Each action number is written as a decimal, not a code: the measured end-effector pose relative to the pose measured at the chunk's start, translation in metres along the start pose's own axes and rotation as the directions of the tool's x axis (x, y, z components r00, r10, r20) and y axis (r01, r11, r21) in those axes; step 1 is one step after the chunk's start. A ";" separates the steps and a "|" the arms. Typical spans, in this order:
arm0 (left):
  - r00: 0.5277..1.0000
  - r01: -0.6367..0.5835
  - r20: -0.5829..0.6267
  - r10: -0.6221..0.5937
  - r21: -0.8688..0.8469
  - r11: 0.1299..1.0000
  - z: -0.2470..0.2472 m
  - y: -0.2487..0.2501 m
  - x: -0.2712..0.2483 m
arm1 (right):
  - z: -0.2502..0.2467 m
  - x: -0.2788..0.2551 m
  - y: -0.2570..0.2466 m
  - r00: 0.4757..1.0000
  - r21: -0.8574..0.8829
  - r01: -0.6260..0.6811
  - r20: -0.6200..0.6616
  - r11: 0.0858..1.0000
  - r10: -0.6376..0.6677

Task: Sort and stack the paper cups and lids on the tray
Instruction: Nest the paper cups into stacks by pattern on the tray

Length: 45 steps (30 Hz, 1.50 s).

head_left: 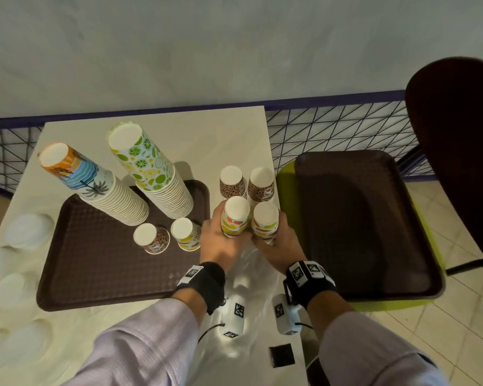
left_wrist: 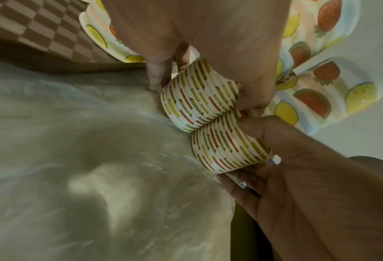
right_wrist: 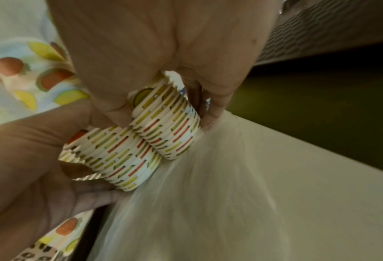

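Observation:
Two short stacks of upside-down fruit-print cups stand side by side on the table right of the brown tray [head_left: 95, 277]. My left hand [head_left: 223, 232] grips the left stack [head_left: 235, 218] and my right hand [head_left: 271, 235] grips the right stack [head_left: 265, 222]. In the left wrist view my left hand [left_wrist: 199, 91] wraps the rims of its stack [left_wrist: 197, 100]. In the right wrist view my right hand [right_wrist: 165, 114] wraps its stack [right_wrist: 170, 127]. Both stacks touch at the rims, over a crumpled clear plastic bag [head_left: 248, 277].
On the tray stand a tall palm-print stack [head_left: 98, 188], a tall lime-print stack [head_left: 151, 168], a leopard cup [head_left: 152, 238] and a fruit cup [head_left: 186, 234]. Two leopard stacks [head_left: 232, 183] stand behind my hands. White lids [head_left: 28, 229] lie left. A second tray [head_left: 360, 218] rests on a green chair.

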State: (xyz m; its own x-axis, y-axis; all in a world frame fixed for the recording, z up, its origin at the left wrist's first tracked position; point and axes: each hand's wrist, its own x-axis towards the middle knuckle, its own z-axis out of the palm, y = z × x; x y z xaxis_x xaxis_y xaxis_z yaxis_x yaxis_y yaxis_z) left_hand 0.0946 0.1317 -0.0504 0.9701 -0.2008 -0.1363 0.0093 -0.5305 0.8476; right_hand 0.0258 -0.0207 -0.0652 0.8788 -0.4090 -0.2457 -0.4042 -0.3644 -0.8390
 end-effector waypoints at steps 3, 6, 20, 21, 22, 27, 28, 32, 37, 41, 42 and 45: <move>1.000 -0.027 -0.002 0.027 0.033 0.999 -0.001 0.003 -0.002 | 0.000 0.001 0.005 1.000 0.010 -0.004 0.006 1.000 0.004; 0.998 -0.057 0.003 0.057 0.027 0.998 -0.001 0.003 -0.002 | -0.003 0.000 0.007 1.000 0.063 -0.008 -0.021 0.998 0.009; 0.998 -0.066 -0.008 0.066 0.032 0.997 -0.022 0.031 -0.023 | -0.028 -0.009 -0.006 0.991 0.263 -0.055 -0.101 0.963 0.085; 0.998 -0.069 -0.007 0.069 0.029 0.997 -0.025 0.031 -0.026 | -0.030 -0.012 -0.008 0.991 0.271 -0.050 -0.107 0.961 0.081; 0.998 -0.068 -0.005 0.068 0.025 0.997 -0.028 0.031 -0.028 | -0.033 -0.015 -0.009 0.990 0.283 -0.044 -0.113 0.958 0.079; 0.997 -0.062 0.054 0.064 -0.042 0.997 -0.050 0.024 -0.045 | -0.042 -0.040 -0.012 0.989 0.390 0.002 -0.137 0.921 0.056; 0.995 -0.072 0.067 0.075 -0.054 0.996 -0.057 0.023 -0.050 | -0.043 -0.047 -0.011 0.990 0.411 0.006 -0.132 0.912 0.053; 0.995 -0.057 0.072 0.067 -0.135 0.989 -0.091 0.027 -0.079 | -0.035 -0.079 -0.015 0.993 0.427 0.023 -0.111 0.904 0.027; 1.000 -0.013 0.023 0.019 -0.210 0.978 -0.133 0.012 -0.103 | -0.001 -0.105 -0.046 0.998 0.417 0.057 -0.012 0.907 -0.058; 0.999 0.017 -0.026 -0.024 -0.237 0.971 -0.165 -0.001 -0.112 | 0.029 -0.093 -0.085 0.992 0.364 0.088 0.049 0.927 -0.113; 0.999 0.023 -0.041 -0.034 -0.247 0.969 -0.172 -0.004 -0.113 | 0.036 -0.086 -0.096 0.992 0.354 0.096 0.048 0.930 -0.120; 0.996 0.039 -0.072 -0.059 -0.259 0.965 -0.189 -0.012 -0.114 | 0.054 -0.062 -0.125 0.987 0.315 0.143 0.026 0.938 -0.159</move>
State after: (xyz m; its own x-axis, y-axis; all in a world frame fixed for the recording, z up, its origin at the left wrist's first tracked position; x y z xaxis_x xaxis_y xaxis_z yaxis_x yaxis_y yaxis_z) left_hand 0.0294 0.3167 0.0517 0.9828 -0.1091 -0.1489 0.1093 -0.3060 0.9457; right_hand 0.0358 0.0956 0.0286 0.9383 -0.3239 -0.1212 -0.1732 -0.1368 -0.9753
